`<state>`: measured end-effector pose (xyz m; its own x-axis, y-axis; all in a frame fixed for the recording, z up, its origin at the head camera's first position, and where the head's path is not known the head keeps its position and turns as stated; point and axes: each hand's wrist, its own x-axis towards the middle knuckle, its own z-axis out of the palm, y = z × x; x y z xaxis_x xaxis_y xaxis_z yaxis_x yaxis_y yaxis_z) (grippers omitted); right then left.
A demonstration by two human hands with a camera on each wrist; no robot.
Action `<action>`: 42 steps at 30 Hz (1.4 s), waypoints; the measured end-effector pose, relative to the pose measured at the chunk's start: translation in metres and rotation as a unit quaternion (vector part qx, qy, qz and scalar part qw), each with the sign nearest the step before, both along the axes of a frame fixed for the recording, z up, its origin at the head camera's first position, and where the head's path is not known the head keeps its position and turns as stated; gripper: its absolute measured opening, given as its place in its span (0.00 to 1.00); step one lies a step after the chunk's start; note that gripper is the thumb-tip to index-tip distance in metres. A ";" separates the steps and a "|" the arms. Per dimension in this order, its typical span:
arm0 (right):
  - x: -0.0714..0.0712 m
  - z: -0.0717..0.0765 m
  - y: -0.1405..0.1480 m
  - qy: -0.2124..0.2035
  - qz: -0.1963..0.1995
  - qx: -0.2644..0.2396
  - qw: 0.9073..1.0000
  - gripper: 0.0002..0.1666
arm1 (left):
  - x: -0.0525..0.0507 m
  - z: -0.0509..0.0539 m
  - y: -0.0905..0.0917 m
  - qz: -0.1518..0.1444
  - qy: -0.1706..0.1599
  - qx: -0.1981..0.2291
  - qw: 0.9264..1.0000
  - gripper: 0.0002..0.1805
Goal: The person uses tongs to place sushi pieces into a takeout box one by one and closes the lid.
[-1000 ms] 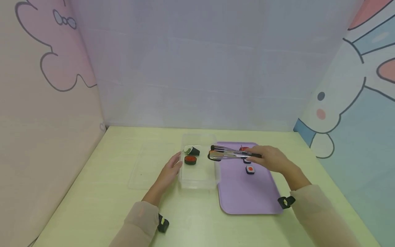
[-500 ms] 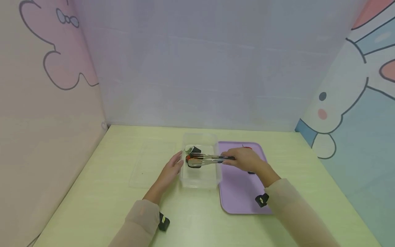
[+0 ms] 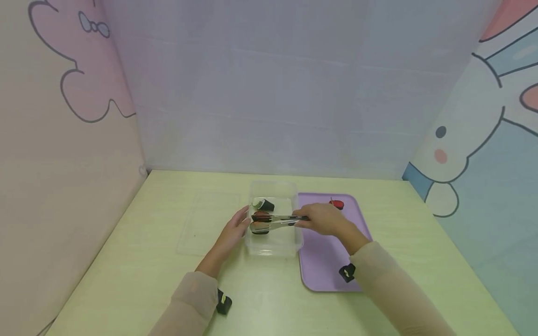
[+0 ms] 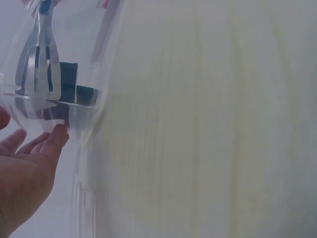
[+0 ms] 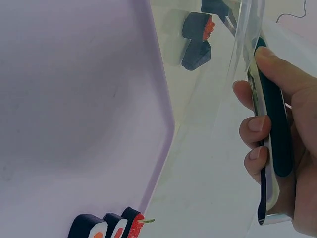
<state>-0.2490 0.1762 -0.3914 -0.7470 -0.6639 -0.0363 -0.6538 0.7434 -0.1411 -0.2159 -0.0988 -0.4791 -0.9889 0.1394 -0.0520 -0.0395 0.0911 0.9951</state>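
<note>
My left hand (image 3: 229, 237) rests against the left wall of a clear plastic box (image 3: 273, 251), fingers extended along it. With my right hand (image 3: 325, 218) I grip metal tongs (image 3: 279, 225) by their dark handles. The tong tips reach low inside the box, over a dark-sided sushi piece (image 3: 261, 232); whether they still pinch it I cannot tell. Just behind lies a red-topped roe sushi (image 3: 261, 214), partly covered by the tongs. A dark cone-shaped roll with a green end (image 3: 265, 205) lies farther back. In the right wrist view, thumb and fingers curl round the tongs' handle (image 5: 275, 119).
A purple tray (image 3: 325, 275) stands right of the box, holding a red-topped piece (image 3: 336, 204). Sushi rolls (image 5: 91, 225) show on it in the right wrist view, mostly hidden from the head view. A clear lid (image 3: 201, 228) lies flat left of the box.
My right hand has moved left from over the tray, carrying a sushi piece in the tongs into the box and lowering it near the front. My left hand stays at the box.
</note>
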 end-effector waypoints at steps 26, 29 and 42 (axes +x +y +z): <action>-0.001 0.034 0.055 0.000 -0.053 -0.011 0.999 0.23 | -0.001 -0.004 -0.001 0.011 -0.014 -0.017 1.000 0.28; -0.004 0.039 0.081 -0.011 -0.084 -0.011 0.996 0.27 | 0.000 -0.003 -0.001 0.014 -0.017 -0.020 1.000 0.28; -0.021 0.030 0.157 -0.009 -0.146 0.042 0.988 0.32 | 0.000 -0.005 -0.005 0.011 -0.010 -0.030 0.999 0.28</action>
